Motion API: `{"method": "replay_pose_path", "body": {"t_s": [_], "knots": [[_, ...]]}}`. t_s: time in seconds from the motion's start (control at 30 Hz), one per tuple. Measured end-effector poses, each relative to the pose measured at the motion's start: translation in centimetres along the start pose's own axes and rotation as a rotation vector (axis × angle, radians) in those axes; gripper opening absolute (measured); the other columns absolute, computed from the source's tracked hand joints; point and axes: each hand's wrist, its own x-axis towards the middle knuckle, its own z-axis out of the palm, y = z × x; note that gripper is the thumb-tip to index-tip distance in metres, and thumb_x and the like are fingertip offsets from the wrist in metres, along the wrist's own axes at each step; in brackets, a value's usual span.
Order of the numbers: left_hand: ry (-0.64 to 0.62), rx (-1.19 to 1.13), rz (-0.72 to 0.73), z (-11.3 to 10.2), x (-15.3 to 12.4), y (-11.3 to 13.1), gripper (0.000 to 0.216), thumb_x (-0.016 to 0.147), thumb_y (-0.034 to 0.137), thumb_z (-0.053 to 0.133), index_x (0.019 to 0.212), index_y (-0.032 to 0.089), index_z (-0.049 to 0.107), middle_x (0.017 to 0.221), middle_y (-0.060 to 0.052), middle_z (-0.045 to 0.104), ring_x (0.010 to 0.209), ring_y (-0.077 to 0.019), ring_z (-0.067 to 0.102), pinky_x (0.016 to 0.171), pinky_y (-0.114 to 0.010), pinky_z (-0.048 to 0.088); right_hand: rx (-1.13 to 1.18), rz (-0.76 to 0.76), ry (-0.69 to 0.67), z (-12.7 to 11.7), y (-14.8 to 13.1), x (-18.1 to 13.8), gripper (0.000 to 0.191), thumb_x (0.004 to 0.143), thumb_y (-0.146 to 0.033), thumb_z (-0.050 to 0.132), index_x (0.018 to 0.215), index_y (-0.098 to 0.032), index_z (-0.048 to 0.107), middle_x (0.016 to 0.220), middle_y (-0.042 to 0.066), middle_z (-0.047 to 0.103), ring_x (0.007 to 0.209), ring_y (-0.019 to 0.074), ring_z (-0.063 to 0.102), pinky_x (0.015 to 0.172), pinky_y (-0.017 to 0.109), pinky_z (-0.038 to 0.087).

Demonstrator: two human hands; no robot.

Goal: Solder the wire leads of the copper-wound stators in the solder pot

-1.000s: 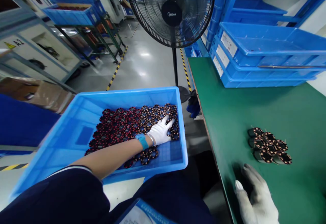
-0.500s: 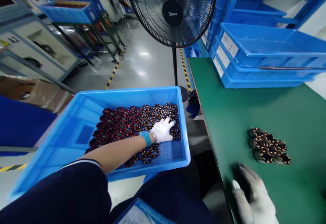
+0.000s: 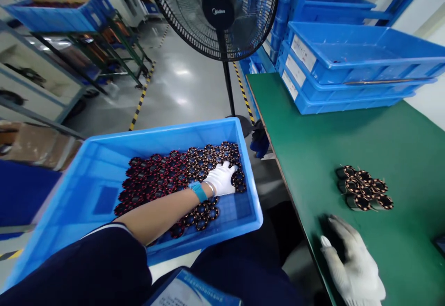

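My left hand [image 3: 221,179], in a white glove, is down inside a large blue bin [image 3: 248,194]. Its thumb and fingers reach round copper-wound motor stators [image 3: 239,181] at the bin's right end; the fingertips are partly hidden among them. Rows of stators with dark red windings [image 3: 153,176] fill the middle of the bin, beside the copper-coloured ones. On the green table my right hand [image 3: 352,259], also gloved, rests with thumb and fingers apart and nothing between them. Just beyond it stands a small group of stators [image 3: 365,188], packed close together.
Stacked shallow blue trays [image 3: 361,60] stand at the back of the green table [image 3: 306,148]. A black fan [image 3: 217,14] on a stand is beyond the bin. To the left are a green-framed cart [image 3: 90,37] with blue bins and a cardboard box [image 3: 38,146].
The camera view has shifted slightly, so the bin and table sit a little differently. Both hands keep nearly the same places, the left among the stators and the right on the table.
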Motion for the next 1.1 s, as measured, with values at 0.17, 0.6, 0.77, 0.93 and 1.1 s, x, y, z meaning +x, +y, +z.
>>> {"method": "replay_pose_path", "body": {"t_s": [0.17, 0.6, 0.77, 0.93, 1.1], "knots": [[0.004, -0.123, 0.035, -0.7, -0.3, -0.7, 0.077, 0.057, 0.042, 0.069, 0.13, 0.023, 0.052, 0.127, -0.014, 0.046, 0.107, -0.035, 0.056, 0.087, -0.047, 0.051, -0.028, 0.036, 0.014, 0.0, 0.0, 0.0, 0.044, 0.088, -0.051, 0.051, 0.124, -0.025, 0.057, 0.13, 0.004, 0.059, 0.114, 0.0271, 0.059, 0.094, 0.041, 0.052], [-0.1, -0.94, 0.083, -2.1, 0.5, -4.3, 0.044, 0.07, 0.039, 0.069, 0.104, 0.017, 0.051, 0.068, 0.004, 0.052, 0.055, -0.0093, 0.052, 0.051, -0.024, 0.048, -0.034, 0.173, 0.08, 0.3, -0.3, 1.0, 0.048, 0.085, -0.055, 0.051, 0.12, -0.024, 0.061, 0.127, 0.005, 0.06, 0.115, 0.0275, 0.058, 0.099, 0.042, 0.048], [-0.14, -1.183, 0.034, -2.4, 1.1, -5.1, 0.053, 0.065, 0.039, 0.074, 0.107, 0.018, 0.05, 0.075, 0.002, 0.054, 0.059, -0.0086, 0.053, 0.049, -0.021, 0.045, -0.06, 0.211, 0.077, 0.3, -0.5, 1.1, 0.048, 0.085, -0.056, 0.05, 0.12, -0.025, 0.061, 0.127, 0.004, 0.06, 0.115, 0.0268, 0.058, 0.099, 0.041, 0.048], [-0.173, -1.321, -0.009, -4.7, 0.6, -7.1, 0.052, 0.073, 0.047, 0.064, 0.117, 0.024, 0.05, 0.098, -0.005, 0.058, 0.083, -0.0159, 0.062, 0.052, -0.022, 0.045, -0.059, 0.202, 0.091, 0.5, -0.4, 1.2, 0.047, 0.085, -0.054, 0.051, 0.12, -0.024, 0.061, 0.127, 0.004, 0.06, 0.115, 0.027, 0.058, 0.099, 0.041, 0.048], [-0.104, -1.269, -0.034, -10.2, -2.9, -8.5, 0.059, 0.068, 0.047, 0.069, 0.123, 0.031, 0.053, 0.114, -0.003, 0.06, 0.085, -0.0172, 0.059, 0.058, -0.023, 0.043, -0.032, 0.162, 0.089, 0.0, -1.6, 1.0, 0.042, 0.089, -0.047, 0.051, 0.121, -0.02, 0.059, 0.128, 0.009, 0.059, 0.115, 0.0253, 0.058, 0.099, 0.04, 0.049]]}}
